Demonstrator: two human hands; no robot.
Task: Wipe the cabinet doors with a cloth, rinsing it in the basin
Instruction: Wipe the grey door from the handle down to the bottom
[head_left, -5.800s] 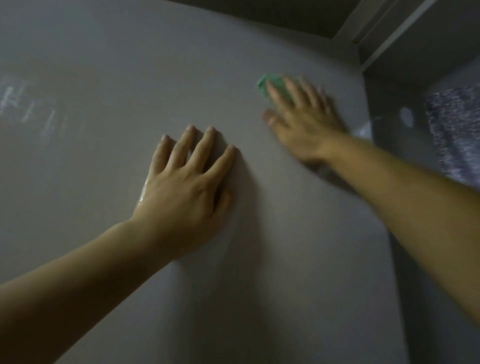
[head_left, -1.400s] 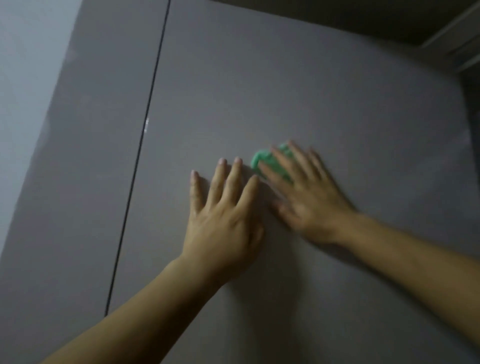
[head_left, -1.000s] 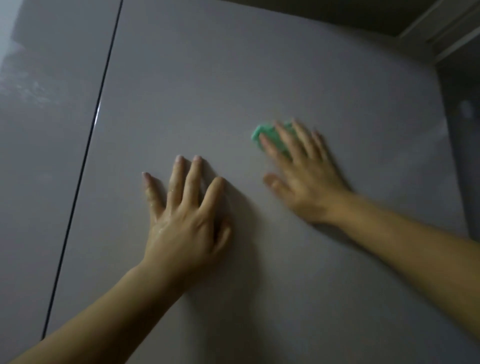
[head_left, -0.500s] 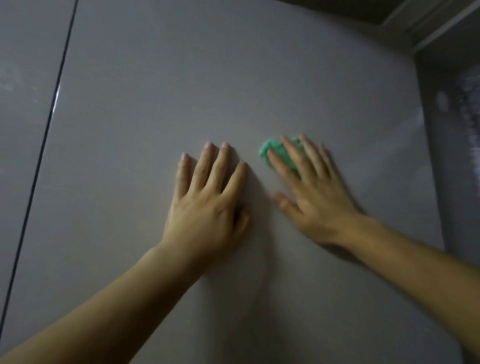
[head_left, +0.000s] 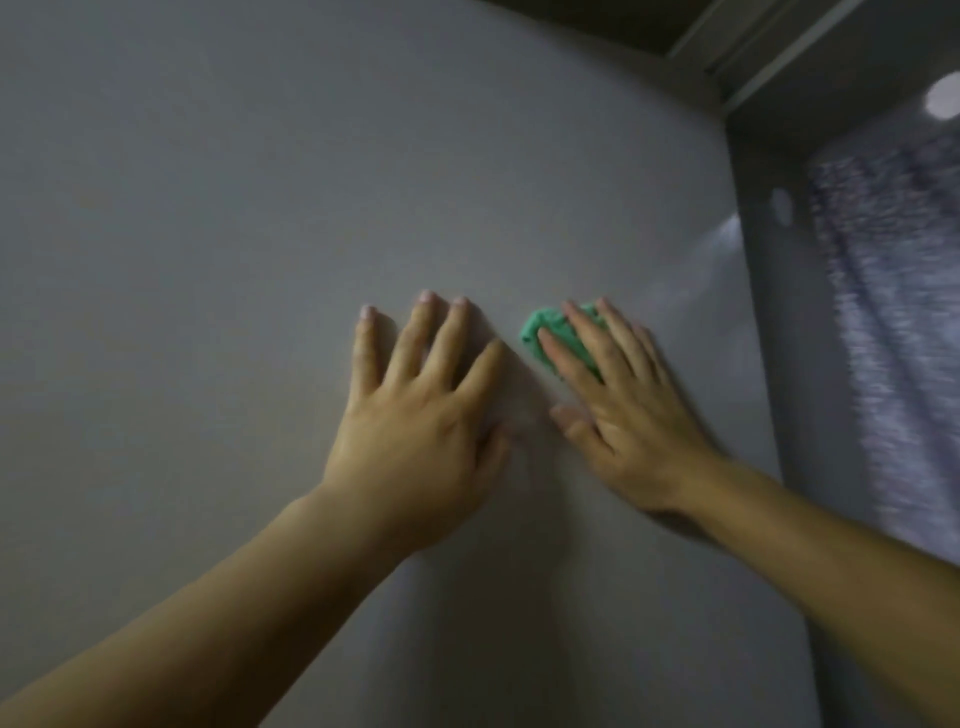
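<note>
head view: grey cabinet door (head_left: 260, 218) fills most of frame. left hand (head_left: 415, 431) lies flat on door, fingers straight and slightly spread, palm against panel, nothing under it. right hand (head_left: 628, 415) just beside it to right, also flat, straight fingers pressing small green cloth (head_left: 548, 332) against door. cloth bunched, showing past fingertips and between index and middle fingers. thumbs near each other, apart. both forearms bare. right of door edge: patterned curtain (head_left: 893, 322), blurred. dim light.
</note>
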